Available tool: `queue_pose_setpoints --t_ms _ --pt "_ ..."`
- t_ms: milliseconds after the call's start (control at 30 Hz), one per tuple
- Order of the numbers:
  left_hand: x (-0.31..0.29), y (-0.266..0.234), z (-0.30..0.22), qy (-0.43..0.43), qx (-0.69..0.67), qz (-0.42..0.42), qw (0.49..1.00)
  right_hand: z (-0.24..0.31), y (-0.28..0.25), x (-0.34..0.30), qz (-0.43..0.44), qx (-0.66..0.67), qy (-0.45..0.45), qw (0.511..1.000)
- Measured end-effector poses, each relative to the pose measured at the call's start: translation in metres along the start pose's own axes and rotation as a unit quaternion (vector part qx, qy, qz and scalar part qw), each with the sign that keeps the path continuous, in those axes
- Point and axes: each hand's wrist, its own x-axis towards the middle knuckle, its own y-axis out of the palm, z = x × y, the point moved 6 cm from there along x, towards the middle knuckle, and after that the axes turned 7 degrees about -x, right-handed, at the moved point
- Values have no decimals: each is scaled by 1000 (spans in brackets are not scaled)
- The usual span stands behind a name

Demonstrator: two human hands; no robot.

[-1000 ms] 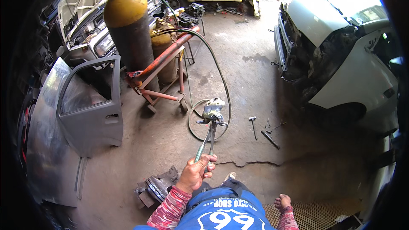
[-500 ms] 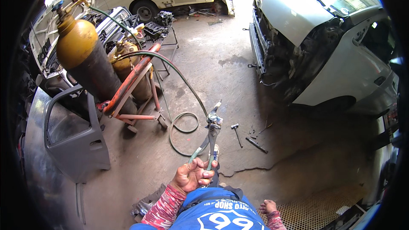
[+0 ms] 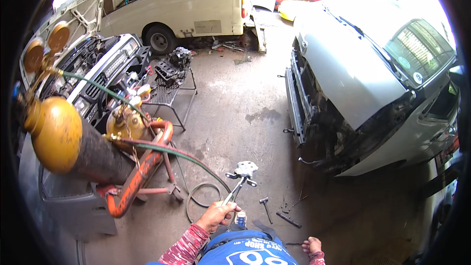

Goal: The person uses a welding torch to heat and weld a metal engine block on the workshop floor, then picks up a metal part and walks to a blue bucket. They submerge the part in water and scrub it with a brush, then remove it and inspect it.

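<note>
My left hand [image 3: 215,217] is closed round the handles of a pair of pliers [image 3: 234,190], which points away from me. At the far end of the pliers sits a shiny metal part [image 3: 245,169] with lugs at its sides, held up above the floor. The exact grip of the jaws on it is too small to make out. Low at the right, my right hand [image 3: 312,245] has its fingers curled in. A thin dark strip [image 3: 294,243] shows at its fingertips; what it is I cannot tell.
Yellow-topped gas cylinders [image 3: 59,135] stand on an orange cart [image 3: 140,181] at left, with a hose [image 3: 194,156] trailing to the floor. A hammer [image 3: 266,209] and a dark bar [image 3: 288,219] lie ahead. A silver car [image 3: 343,78] stands right, a cream van [image 3: 206,10] behind.
The view has tilted up, showing more of the van and car. My left hand has turned the pliers with the metal part farther away. A dark strip now shows by my right hand.
</note>
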Motion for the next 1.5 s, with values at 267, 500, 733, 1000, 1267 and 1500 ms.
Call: queue_pose_setpoints --t_ms 267,500,733,1000,1267,1500 --pt "74 -46 -80 5 -54 -52 997 107 69 62 78 -104 21 991" --pt "166 -88 -126 34 -134 -127 982 226 120 181 210 -225 91 947" --pt "326 -156 -175 -11 -314 -231 921 544 273 274 228 -517 -68 822" --pt "484 -256 -175 -160 -444 -305 827 912 428 247 264 -270 -381 844" --pt "564 -326 -221 -230 -265 -401 846 1009 461 335 258 -214 -279 900" --pt "674 -389 -298 -253 186 -313 896 932 424 508 178 -168 106 964"
